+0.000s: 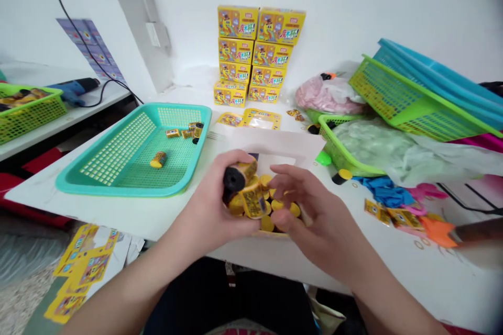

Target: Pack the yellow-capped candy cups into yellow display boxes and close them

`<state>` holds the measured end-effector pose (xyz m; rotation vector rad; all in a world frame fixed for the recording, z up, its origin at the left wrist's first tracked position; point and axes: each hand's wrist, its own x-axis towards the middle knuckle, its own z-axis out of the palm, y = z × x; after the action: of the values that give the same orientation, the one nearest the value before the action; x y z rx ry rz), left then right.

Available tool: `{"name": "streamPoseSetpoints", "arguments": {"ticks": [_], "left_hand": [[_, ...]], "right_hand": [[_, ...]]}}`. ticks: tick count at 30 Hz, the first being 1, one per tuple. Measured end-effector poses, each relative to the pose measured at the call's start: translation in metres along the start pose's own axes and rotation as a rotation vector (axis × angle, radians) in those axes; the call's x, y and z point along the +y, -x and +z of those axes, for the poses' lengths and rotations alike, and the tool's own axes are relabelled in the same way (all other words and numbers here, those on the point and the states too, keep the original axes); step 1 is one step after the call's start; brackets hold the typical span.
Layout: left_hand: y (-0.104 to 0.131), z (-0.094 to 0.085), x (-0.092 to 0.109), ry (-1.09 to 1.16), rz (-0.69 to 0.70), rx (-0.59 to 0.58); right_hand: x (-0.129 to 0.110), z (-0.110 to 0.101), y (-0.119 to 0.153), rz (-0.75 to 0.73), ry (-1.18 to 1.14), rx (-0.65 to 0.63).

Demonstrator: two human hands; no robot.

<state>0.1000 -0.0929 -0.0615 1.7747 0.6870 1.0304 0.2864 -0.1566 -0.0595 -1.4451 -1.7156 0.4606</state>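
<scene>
My left hand (214, 207) is wrapped round a few small cylindrical canisters (253, 200) with yellow printed wraps; one shows a black end toward me. Just below and beside it, an open carton with a raised white flap (271, 141) is packed with several yellow-topped canisters (267, 223) standing upright. Over the carton's right side my right hand (314, 204) has its thumb and fingers apart, with nothing visible between them. Its fingertips are close to the yellow tops; whether they touch cannot be made out. Part of the carton is hidden behind both hands.
A teal basket (118, 188) at left holds several loose canisters (158, 159). Yellow printed boxes (238, 22) are stacked against the wall. Green basket (334, 149), plastic bags (393, 141), blue balloon-like pieces (385, 191) and an orange-tipped item (438, 230) crowd the right.
</scene>
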Motion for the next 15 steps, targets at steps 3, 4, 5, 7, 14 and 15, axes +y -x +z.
{"name": "streamPoseSetpoints", "arguments": {"ticks": [3, 4, 5, 7, 14, 15], "left_hand": [[0.002, 0.005, 0.003, -0.023, 0.018, -0.052], [0.002, 0.004, 0.003, 0.025, -0.007, -0.109], [0.002, 0.002, 0.003, 0.088, -0.038, -0.182], [0.0, -0.004, 0.001, 0.218, -0.074, -0.327], [-0.003, -0.018, -0.008, 0.093, -0.053, -0.141], [-0.003, -0.017, -0.008, 0.137, -0.075, -0.104]], "right_hand": [[-0.017, 0.005, 0.001, 0.105, -0.306, -0.098], [-0.019, 0.007, 0.0, 0.136, -0.364, -0.123], [-0.019, 0.007, -0.001, 0.159, -0.421, -0.148], [-0.015, 0.003, -0.002, 0.186, -0.534, -0.219], [0.009, -0.043, -0.006, 0.081, -0.068, -0.097], [0.011, -0.047, -0.009, 0.051, 0.101, -0.11]]}}
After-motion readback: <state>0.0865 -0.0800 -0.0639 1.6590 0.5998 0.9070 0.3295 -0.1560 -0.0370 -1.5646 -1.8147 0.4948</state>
